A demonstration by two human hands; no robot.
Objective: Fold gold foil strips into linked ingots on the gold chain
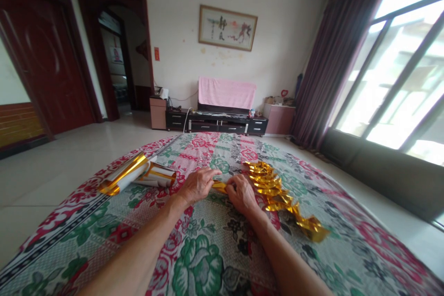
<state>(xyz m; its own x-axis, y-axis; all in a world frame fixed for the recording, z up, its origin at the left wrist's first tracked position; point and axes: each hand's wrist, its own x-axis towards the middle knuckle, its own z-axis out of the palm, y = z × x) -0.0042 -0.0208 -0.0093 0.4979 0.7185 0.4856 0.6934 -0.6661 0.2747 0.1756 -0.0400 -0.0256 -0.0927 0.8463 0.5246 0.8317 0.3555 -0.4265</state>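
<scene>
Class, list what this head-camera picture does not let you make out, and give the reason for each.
Gold strip, head view: parts hidden by the left hand and right hand.
Whatever the pink cloth covers, head view: mostly hidden by it.
Scene outside the window, head view: washed out by glare.
Patterned sheet, head view: cut off by the bottom edge.

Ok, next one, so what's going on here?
A person's left hand and right hand are at opposite ends of a small gold strip, over a flowered cloth. To the right lies a row of crinkled gold pieces; to the left, loosely rolled gold-and-white sheets. How firm either grip is, I can't tell.
</scene>
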